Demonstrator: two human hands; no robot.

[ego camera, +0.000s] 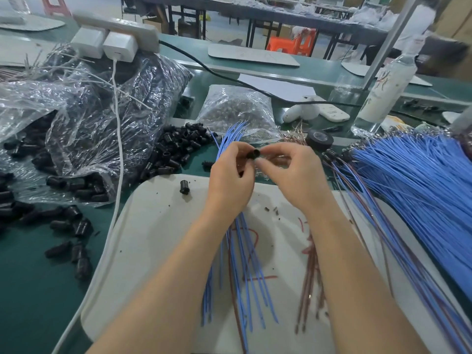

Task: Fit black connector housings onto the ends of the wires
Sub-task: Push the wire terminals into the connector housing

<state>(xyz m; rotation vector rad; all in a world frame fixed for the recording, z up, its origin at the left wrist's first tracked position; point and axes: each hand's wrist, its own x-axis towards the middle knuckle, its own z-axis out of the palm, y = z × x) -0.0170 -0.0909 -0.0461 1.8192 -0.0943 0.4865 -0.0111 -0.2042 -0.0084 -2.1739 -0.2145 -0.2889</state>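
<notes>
Over the surface (30, 290) middle, the left hand (229, 177) grips blue wires (231, 135) and pinches a black connector housing (252, 154), the right hand (293, 172) pinching it too; heaps of loose housings (178, 146) apparently remain.

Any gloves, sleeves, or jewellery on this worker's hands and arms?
The left hand and right hand are bare: no gloves or rings visible. The left forearm and right forearm are uncovered to the frame edge: no sleeves, watch or wristband.

Bare forearms reach forward; left hand (231, 175) and right hand (297, 172) meet, curled fingertips pinching one black connector housing (252, 154) between them
</notes>
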